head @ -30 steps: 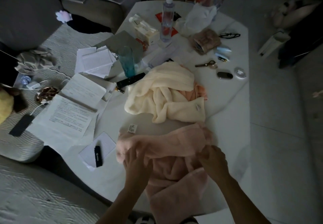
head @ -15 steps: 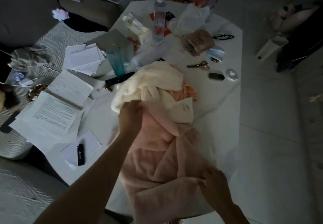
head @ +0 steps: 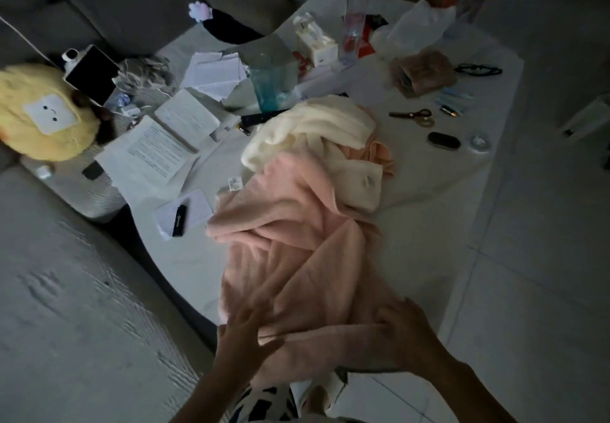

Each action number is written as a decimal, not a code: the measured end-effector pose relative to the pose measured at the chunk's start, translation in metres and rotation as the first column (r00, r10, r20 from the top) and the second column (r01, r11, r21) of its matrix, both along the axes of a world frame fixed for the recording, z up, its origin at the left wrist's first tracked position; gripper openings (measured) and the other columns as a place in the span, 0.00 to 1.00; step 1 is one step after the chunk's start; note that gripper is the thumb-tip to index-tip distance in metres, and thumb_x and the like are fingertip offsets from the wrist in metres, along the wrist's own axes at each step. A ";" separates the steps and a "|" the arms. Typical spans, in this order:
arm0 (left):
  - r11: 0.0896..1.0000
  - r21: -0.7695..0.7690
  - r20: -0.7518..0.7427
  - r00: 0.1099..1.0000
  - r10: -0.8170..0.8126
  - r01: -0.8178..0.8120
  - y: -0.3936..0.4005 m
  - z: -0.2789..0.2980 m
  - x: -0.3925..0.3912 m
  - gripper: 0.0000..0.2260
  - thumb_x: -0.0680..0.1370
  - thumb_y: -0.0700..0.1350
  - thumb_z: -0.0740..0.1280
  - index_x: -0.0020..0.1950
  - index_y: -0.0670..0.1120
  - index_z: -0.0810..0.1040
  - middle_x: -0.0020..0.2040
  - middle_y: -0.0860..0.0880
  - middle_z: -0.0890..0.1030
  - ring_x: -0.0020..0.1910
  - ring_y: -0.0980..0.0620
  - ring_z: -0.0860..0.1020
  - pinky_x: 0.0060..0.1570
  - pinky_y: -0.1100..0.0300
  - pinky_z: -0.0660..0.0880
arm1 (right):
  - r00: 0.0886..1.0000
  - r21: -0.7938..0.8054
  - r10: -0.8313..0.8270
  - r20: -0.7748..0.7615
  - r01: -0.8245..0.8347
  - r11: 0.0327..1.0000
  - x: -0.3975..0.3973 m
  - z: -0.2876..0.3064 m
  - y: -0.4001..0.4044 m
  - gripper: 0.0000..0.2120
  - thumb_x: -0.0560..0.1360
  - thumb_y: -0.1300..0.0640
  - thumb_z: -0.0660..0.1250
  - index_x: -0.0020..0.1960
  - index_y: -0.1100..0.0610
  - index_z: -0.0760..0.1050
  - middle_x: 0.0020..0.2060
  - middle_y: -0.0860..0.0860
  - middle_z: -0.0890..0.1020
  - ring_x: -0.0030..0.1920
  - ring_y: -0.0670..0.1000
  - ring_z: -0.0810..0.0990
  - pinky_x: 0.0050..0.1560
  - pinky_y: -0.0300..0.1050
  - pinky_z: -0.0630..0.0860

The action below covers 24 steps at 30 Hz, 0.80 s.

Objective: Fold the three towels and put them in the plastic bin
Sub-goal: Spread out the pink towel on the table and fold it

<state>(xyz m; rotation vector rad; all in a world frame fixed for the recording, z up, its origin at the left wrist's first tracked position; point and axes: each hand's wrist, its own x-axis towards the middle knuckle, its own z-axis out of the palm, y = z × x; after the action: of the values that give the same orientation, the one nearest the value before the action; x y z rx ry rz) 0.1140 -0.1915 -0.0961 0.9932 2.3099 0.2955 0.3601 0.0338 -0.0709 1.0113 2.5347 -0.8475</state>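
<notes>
Pink towel (head: 297, 234) lying rumpled at the near edge of the white table (head: 429, 224), left hand (head: 246, 333) resting flat on it with fingers spread, right hand (head: 404, 333) pinching its fold, cream towel (head: 317, 132) lying just behind the pink towel

I count three towels: one pink (head: 297, 224) under my fingers, one cream (head: 317, 132) beyond them, one peach (head: 379, 155) farther. Two hands: left (head: 244, 336), right (head: 409, 333). One bottle (head: 353, 23), one scissors (head: 412, 117).

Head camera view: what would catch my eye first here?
A big pink towel sprawls crumpled down the middle of the white table, both hands at its near edge: left hand, right hand. Behind it lies a cream towel; far left, a fluffy yellow plush toy.
</notes>
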 end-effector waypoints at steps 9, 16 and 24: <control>0.954 0.204 -0.107 0.964 0.245 -0.220 -0.013 0.002 0.009 0.22 0.70 0.42 0.75 0.63 0.48 0.79 0.66 0.43 0.75 0.63 0.38 0.74 0.59 0.39 0.73 | 0.931 0.045 -0.362 0.039 0.360 0.932 -0.048 -0.005 0.014 0.28 0.76 0.43 0.67 0.70 0.57 0.67 0.63 0.57 0.77 0.63 0.59 0.75 0.62 0.55 0.72; 0.668 0.087 0.301 0.659 0.690 -0.739 0.014 0.019 -0.029 0.24 0.76 0.49 0.72 0.69 0.42 0.71 0.55 0.44 0.78 0.47 0.49 0.79 0.42 0.61 0.74 | 0.937 -0.084 -0.296 0.188 0.316 0.945 -0.011 -0.006 0.000 0.18 0.79 0.43 0.56 0.44 0.55 0.77 0.38 0.52 0.82 0.44 0.57 0.81 0.44 0.46 0.73; 0.555 0.014 0.477 0.493 0.727 -0.832 0.015 0.021 -0.051 0.11 0.78 0.49 0.67 0.45 0.41 0.80 0.42 0.41 0.81 0.43 0.42 0.79 0.39 0.56 0.75 | 0.881 -0.222 -0.460 0.112 0.473 0.852 -0.015 0.014 0.031 0.13 0.76 0.44 0.67 0.56 0.50 0.78 0.49 0.50 0.83 0.53 0.55 0.82 0.48 0.45 0.76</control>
<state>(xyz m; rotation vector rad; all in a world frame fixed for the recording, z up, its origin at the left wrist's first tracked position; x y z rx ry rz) 0.0631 -0.1765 -0.0750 -0.1654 2.1718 1.0853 0.3454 0.0652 -0.0570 1.5698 2.0901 -1.2031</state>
